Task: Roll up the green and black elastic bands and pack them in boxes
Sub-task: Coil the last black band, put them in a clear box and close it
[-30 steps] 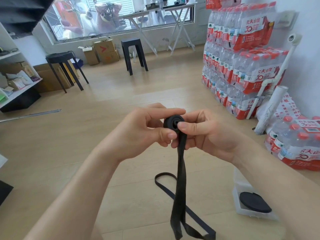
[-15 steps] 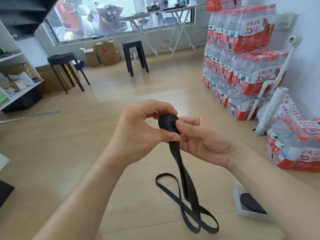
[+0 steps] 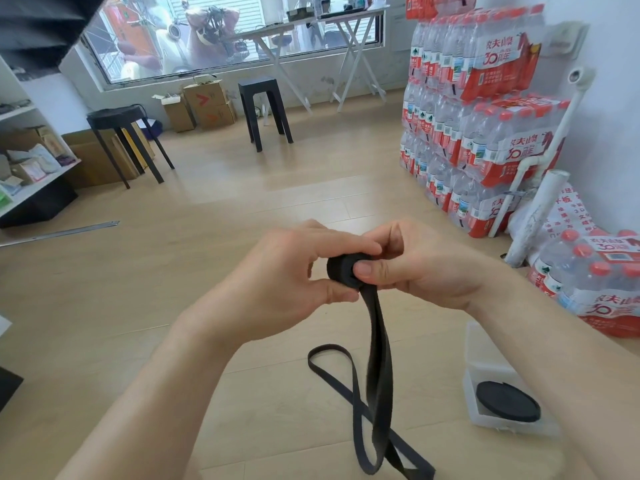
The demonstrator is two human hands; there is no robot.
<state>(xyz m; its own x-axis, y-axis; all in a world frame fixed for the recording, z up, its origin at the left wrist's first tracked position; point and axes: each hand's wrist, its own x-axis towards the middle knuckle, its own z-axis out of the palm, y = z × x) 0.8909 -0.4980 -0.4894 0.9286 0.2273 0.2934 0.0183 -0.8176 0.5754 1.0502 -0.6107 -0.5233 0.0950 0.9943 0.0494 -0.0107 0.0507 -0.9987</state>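
Note:
A black elastic band [image 3: 379, 358] is partly wound into a small tight roll [image 3: 341, 270] held in front of me above the wooden floor. My left hand [image 3: 294, 271] pinches the roll between thumb and fingers. My right hand [image 3: 415, 265] grips it from the other side, thumb pressed on its face. The loose tail hangs down and loops on the floor. At lower right a clear plastic box [image 3: 485, 372] holds a finished black roll [image 3: 507, 401]. No green band is visible.
Stacked packs of bottled water [image 3: 478, 109] line the right wall, with one more pack [image 3: 595, 282] on the floor by a white pipe [image 3: 536, 216]. Two black stools [image 3: 128, 143] [image 3: 263, 109], cardboard boxes [image 3: 204, 105] and a white shelf [image 3: 27, 168] stand farther back.
Both hands have turned the roll and wound in more band. The hanging tail has swung and its floor loop has shifted. The view has dipped slightly, showing more of the box.

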